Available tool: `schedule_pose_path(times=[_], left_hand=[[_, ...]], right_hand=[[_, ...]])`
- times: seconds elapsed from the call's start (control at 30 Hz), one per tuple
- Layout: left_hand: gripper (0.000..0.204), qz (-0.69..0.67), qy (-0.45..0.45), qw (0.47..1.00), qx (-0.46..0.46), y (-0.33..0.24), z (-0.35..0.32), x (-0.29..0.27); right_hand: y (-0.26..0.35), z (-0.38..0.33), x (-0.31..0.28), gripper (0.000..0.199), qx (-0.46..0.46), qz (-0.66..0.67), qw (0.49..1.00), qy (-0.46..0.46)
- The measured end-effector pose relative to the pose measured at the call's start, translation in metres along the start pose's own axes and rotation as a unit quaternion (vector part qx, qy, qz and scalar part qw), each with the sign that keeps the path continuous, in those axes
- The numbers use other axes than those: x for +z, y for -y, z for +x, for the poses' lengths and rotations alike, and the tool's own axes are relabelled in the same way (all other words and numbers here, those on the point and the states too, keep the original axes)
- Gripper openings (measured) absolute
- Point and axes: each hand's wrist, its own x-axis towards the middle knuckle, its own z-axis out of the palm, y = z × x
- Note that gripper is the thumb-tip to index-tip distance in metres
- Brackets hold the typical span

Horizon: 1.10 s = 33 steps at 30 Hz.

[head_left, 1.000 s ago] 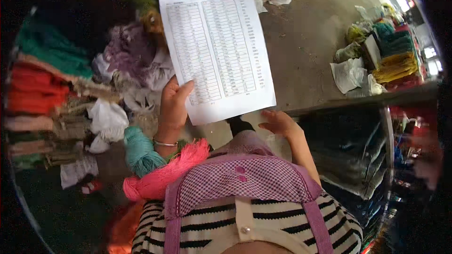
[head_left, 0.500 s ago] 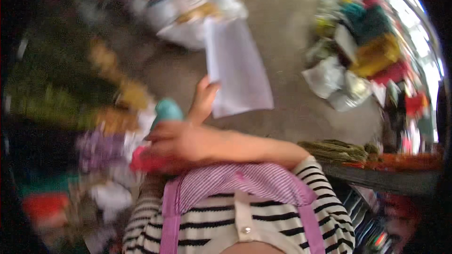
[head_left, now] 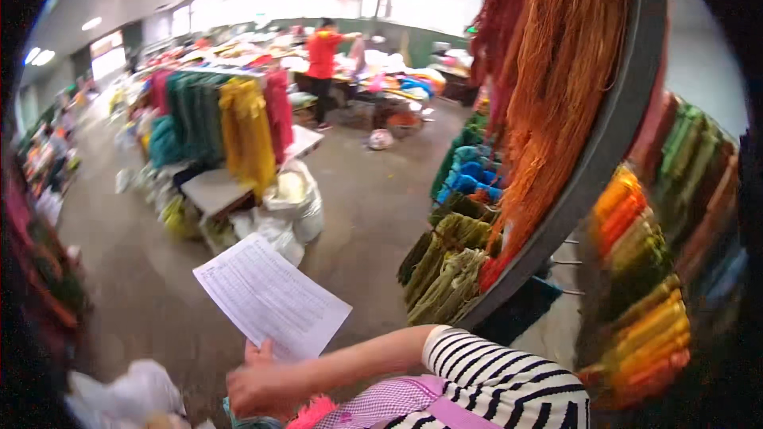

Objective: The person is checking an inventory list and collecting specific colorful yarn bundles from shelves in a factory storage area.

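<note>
A printed white sheet of paper (head_left: 274,298) slants in front of me, pinched at its lower edge by my left hand (head_left: 258,351). Only the fingers of that hand show; the rest is behind my right hand. My right forearm crosses my body, and my right hand (head_left: 266,389) is curled closed above the left forearm's place. Its fingertips are hidden, so what it grips cannot be made out. Teal yarn (head_left: 246,419) shows just under it, and a bright pink tuft (head_left: 315,411) lies beside its wrist, against my lilac apron.
A dark curved rack rail (head_left: 584,167) with orange yarn skeins (head_left: 560,71) stands close on my right, more skeins around it. Ahead, yarn hangs above a low table (head_left: 214,191) near white sacks (head_left: 306,199). A person in red (head_left: 322,56) stands farther off. White bags (head_left: 127,393) lie at lower left.
My view has swung up and round from the floor to the room and yarn racks. The sheet has tilted and now shows its printed side. Both hands sit lower in view.
</note>
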Motion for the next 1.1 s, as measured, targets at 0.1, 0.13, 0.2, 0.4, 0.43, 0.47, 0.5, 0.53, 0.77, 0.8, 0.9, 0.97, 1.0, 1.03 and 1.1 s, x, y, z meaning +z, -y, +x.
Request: schedule_pose_path(times=[0.1, 0.13, 0.2, 0.4, 0.43, 0.47, 0.5, 0.53, 0.77, 0.8, 0.9, 0.97, 1.0, 1.03, 1.1], left_hand=[[0.027, -0.094, 0.142, 0.985, -0.025, -0.015, 0.011, 0.041], [0.028, -0.114, 0.183, 0.976, -0.028, -0.024, 0.019, 0.053], [0.029, -0.117, 0.222, 0.967, -0.039, -0.029, 0.050, 0.068], [0.032, -0.173, 0.321, 0.925, -0.108, -0.026, 0.105, 0.140], [0.032, -0.173, 0.333, 0.920, -0.115, -0.014, 0.111, 0.156], [0.032, -0.162, 0.329, 0.923, -0.118, -0.004, 0.118, 0.167], [0.033, -0.153, 0.324, 0.926, -0.119, 0.002, 0.124, 0.176], [0.033, -0.149, 0.321, 0.930, -0.098, -0.011, 0.137, 0.178], [0.032, -0.216, 0.392, 0.880, -0.161, 0.022, 0.174, 0.260], [0.031, -0.212, 0.397, 0.878, -0.165, 0.028, 0.178, 0.273], [0.031, -0.207, 0.427, 0.862, -0.180, 0.036, 0.187, 0.319], [0.031, -0.194, 0.453, 0.847, -0.201, 0.034, 0.190, 0.343], [0.031, -0.193, 0.464, 0.839, -0.211, 0.042, 0.192, 0.354], [0.031, -0.202, 0.471, 0.829, -0.223, 0.052, 0.199, 0.366], [0.031, -0.206, 0.489, 0.812, -0.245, 0.059, 0.211, 0.386]], right_hand=[[-0.027, -0.006, -0.138, 0.008, 0.172, -0.033, 0.978, -0.114], [-0.028, -0.001, -0.180, 0.009, 0.186, -0.089, 0.964, -0.169], [-0.035, 0.011, -0.244, 0.014, 0.221, -0.184, 0.921, -0.263], [-0.021, 0.002, -0.425, 0.016, 0.314, -0.317, 0.814, -0.371], [-0.010, -0.003, -0.447, 0.018, 0.310, -0.455, 0.762, -0.341], [-0.003, -0.013, -0.471, 0.019, 0.302, -0.469, 0.755, -0.346], [0.004, -0.020, -0.496, 0.020, 0.312, -0.539, 0.714, -0.321], [0.009, -0.009, -0.517, 0.021, 0.317, -0.574, 0.686, -0.314], [0.091, -0.058, -0.661, 0.023, 0.247, -0.800, 0.466, -0.287], [0.107, -0.057, -0.674, 0.023, 0.246, -0.810, 0.454, -0.277], [0.152, -0.053, -0.711, 0.028, 0.161, -0.918, 0.316, -0.177], [0.173, -0.046, -0.725, 0.041, 0.139, -0.984, 0.075, -0.079], [0.182, -0.042, -0.732, 0.041, 0.143, -0.985, 0.063, -0.067], [0.185, -0.037, -0.739, 0.049, 0.205, -0.974, 0.043, -0.087], [0.199, -0.028, -0.748, 0.057, 0.270, -0.957, 0.010, -0.101]])
